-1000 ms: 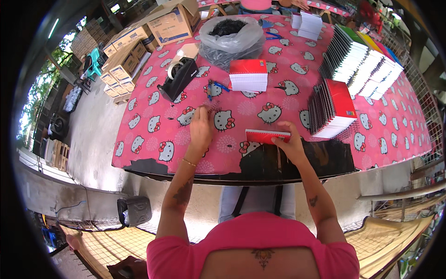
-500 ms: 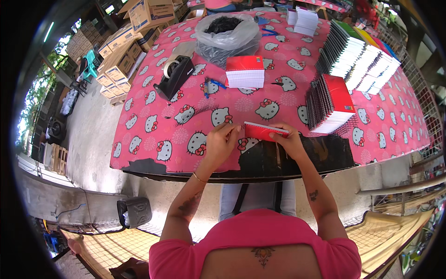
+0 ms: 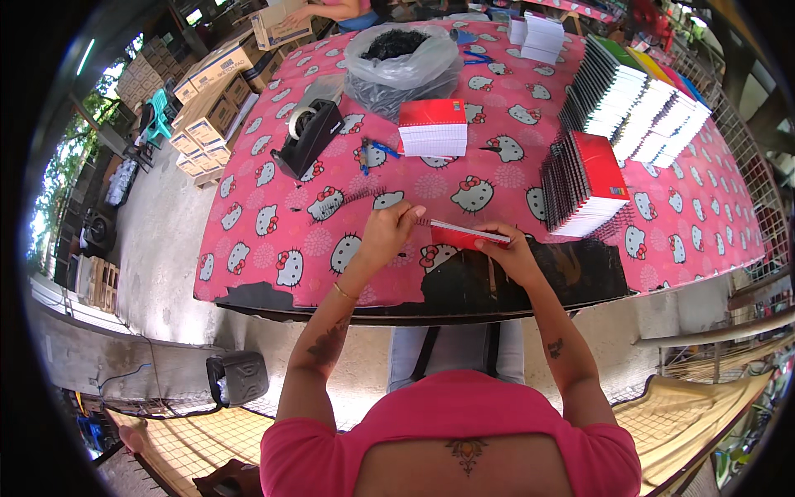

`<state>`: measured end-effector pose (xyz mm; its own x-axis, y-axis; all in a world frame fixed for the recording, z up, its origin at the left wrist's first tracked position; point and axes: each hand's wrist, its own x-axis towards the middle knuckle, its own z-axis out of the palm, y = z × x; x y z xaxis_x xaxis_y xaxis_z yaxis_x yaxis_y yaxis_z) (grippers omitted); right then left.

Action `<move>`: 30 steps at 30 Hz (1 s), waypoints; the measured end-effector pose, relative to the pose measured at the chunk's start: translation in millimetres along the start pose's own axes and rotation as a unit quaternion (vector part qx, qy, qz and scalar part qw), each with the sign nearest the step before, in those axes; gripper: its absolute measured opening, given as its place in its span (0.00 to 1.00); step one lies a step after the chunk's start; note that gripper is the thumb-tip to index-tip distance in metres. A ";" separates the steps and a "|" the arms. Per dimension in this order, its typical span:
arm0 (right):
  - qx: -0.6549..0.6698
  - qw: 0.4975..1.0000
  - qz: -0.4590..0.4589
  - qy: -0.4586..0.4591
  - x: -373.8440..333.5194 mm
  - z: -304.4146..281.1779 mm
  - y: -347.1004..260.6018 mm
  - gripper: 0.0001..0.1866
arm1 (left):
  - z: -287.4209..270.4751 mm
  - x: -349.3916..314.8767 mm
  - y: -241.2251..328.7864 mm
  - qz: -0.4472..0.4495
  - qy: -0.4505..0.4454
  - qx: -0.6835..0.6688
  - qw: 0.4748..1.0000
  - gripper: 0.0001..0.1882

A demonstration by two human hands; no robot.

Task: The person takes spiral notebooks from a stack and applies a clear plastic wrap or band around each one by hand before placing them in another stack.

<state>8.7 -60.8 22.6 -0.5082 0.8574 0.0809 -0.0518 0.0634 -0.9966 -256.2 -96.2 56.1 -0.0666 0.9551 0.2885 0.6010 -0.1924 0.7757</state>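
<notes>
A red notebook (image 3: 455, 236) is tilted on edge above the front of the table, its white pages showing along the top. My right hand (image 3: 511, 255) grips it at the right end, thumb and fingers on either side. At its left end, my left hand (image 3: 391, 234) is closed in a pinch on a thin dark spiral coil (image 3: 423, 221), a short length of which shows between fingers and notebook. Beyond my left hand a loose black coil (image 3: 358, 195) lies on the pink cloth. Farther off sits a stack of red-covered pads (image 3: 433, 132) with no coils visible.
Coil-bound red notebooks (image 3: 603, 170) are stacked at right, with taller stacks (image 3: 633, 103) behind. A tape dispenser (image 3: 308, 142), blue-handled tools (image 3: 377, 151) and a plastic bag of black coils (image 3: 402, 74) occupy the left and far middle. Cardboard boxes (image 3: 211, 120) stand beyond the table.
My left hand has shifted slightly left and up from the notebook's end, and a stretch of coil now shows between them. At the back, a person's arm now reaches to a box.
</notes>
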 end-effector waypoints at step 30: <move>-0.043 0.999 -0.016 -0.018 -1.5 -2.3 -0.3 0.15 | -6.7 -2.7 5.2 0.183 -0.089 0.029 0.979 0.11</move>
<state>11.4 -61.0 22.7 -0.5381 0.8354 0.1121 0.0039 0.1354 -0.9908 -258.2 -101.3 63.0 0.2989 0.8495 0.4347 0.6035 -0.5212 0.6035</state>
